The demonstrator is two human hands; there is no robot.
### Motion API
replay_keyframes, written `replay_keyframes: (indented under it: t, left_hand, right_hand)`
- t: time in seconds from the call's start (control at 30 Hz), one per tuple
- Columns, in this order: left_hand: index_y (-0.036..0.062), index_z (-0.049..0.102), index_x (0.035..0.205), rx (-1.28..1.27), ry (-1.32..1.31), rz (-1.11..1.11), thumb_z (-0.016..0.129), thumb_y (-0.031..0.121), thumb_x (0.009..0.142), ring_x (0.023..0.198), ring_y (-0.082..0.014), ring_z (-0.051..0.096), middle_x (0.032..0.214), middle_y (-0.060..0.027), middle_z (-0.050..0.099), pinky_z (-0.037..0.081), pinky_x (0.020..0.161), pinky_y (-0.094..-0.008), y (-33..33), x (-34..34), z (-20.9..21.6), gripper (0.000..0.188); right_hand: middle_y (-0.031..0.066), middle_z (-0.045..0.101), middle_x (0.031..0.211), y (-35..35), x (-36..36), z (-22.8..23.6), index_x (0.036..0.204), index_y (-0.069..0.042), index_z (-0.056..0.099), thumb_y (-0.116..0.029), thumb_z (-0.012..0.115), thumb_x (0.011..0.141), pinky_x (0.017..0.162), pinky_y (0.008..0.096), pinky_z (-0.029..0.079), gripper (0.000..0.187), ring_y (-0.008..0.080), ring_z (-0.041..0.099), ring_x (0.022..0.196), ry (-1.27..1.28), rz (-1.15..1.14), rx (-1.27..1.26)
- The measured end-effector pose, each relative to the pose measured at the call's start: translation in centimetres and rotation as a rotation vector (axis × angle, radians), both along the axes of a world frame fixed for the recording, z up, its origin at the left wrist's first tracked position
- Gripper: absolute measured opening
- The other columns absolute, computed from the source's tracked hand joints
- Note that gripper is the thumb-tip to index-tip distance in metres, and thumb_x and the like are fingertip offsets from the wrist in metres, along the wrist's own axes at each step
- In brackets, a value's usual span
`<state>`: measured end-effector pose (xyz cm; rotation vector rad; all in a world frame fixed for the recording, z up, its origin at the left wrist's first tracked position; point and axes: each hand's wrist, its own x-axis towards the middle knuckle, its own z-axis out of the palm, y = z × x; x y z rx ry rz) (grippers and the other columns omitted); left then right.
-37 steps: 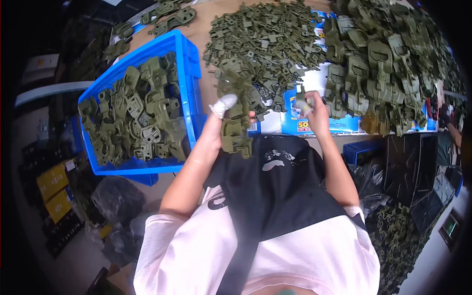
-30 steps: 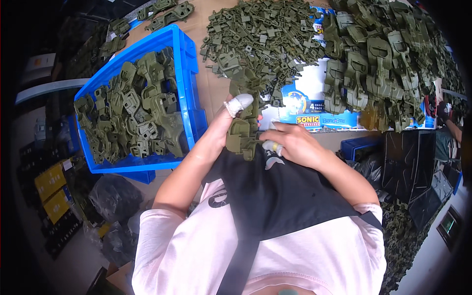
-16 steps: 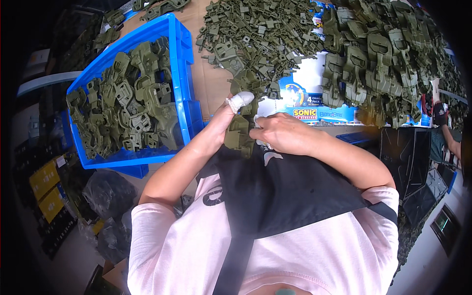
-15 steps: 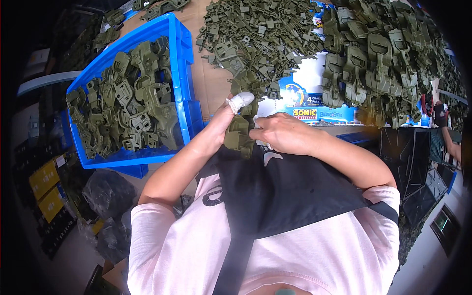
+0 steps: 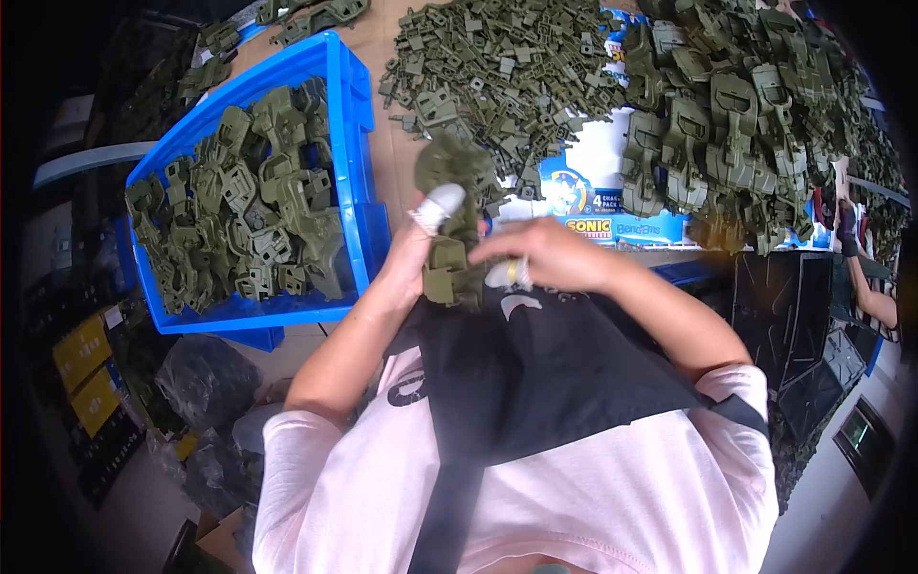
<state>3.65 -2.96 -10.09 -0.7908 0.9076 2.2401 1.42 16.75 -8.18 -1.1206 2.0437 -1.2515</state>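
Note:
My left hand (image 5: 413,245), its thumb in a white finger cover, is closed around a long olive-green molded plastic part (image 5: 447,279) in front of my black apron. The part's upper end is smeared by motion. My right hand (image 5: 550,253) is just right of it, fingers apart, one of them reaching to the part's edge; whether it touches, I cannot tell. White covers wrap its fingertips, and nothing shows in it. Beyond my hands spreads a heap of small olive-green plastic pieces (image 5: 502,72).
A blue plastic bin (image 5: 352,172) of larger green parts stands at left. Rows of similar green parts (image 5: 736,124) lie at right on a printed cardboard sheet (image 5: 612,139). Clear plastic bags (image 5: 206,378) lie low at left. Another person's arm (image 5: 865,277) shows at far right.
My left hand has moved slightly left with the green part, its upper end swinging. My right hand has come away from the part and its fingers have spread.

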Motion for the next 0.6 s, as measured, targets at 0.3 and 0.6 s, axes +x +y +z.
replay_keyframes:
  t: [0.3,0.6]
  left_hand:
    - [0.006,0.045,0.119,-0.427,0.454,0.279,0.037,0.036,0.095,0.091,-0.0259,0.06,0.105,-0.0103,0.058,0.052,0.078,-0.0384,-6.2,-2.0,1.5,0.039]
    - [0.0167,0.028,0.131,-0.426,0.58,0.243,0.06,0.011,0.083,0.098,-0.0226,0.057,0.115,-0.0077,0.049,0.051,0.08,-0.0346,-2.4,-2.3,-0.8,0.058]
  right_hand:
    - [0.0231,0.046,0.113,-6.2,-3.1,-11.5,0.138,-0.016,0.027,-0.018,0.068,0.068,0.086,0.0433,0.041,0.082,0.0394,0.046,0.1,0.53,-0.575,0.658]
    - [0.0145,0.032,0.14,-4.3,0.0,-0.7,0.14,-0.007,0.022,-0.011,0.057,0.084,0.103,0.0312,0.027,0.066,0.0244,0.033,0.129,-0.208,-0.638,-0.24]
